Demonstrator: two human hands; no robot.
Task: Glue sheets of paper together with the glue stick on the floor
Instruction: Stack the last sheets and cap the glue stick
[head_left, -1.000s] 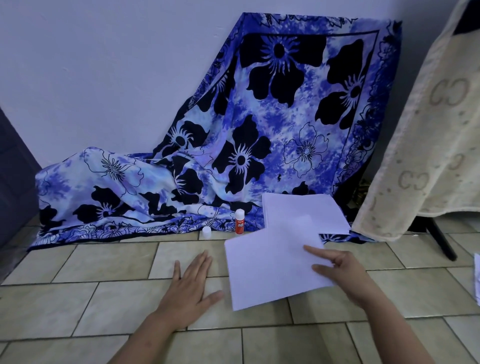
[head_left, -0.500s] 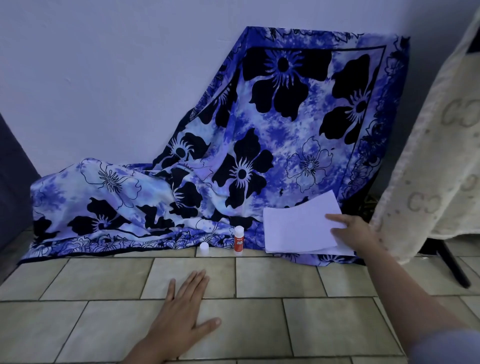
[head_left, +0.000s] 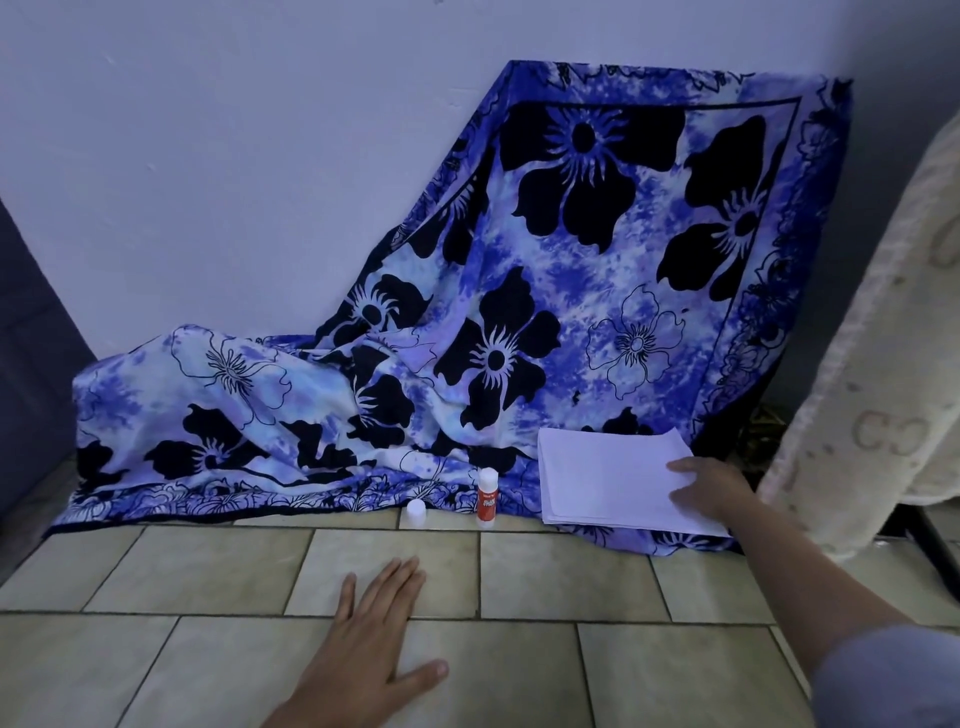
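A stack of white paper sheets (head_left: 602, 475) lies on the lower edge of the blue cloth, at the right. My right hand (head_left: 711, 488) rests on the stack's right side, fingers spread over the top sheet. An orange and white glue stick (head_left: 487, 499) stands upright and uncapped just left of the stack. Its white cap (head_left: 416, 512) sits on the floor a little further left. My left hand (head_left: 374, 654) lies flat on the floor tiles, fingers straight, holding nothing.
A blue flowered cloth (head_left: 519, 322) drapes from the wall down to the tiled floor (head_left: 561, 582). A cream towel (head_left: 872, 389) hangs at the right, over a dark stand leg (head_left: 935, 556). A dark surface (head_left: 31, 364) borders the left.
My right hand carried the loose sheet from the floor tiles back onto the stack by the cloth, and now presses it down. My left hand stayed flat on the floor.
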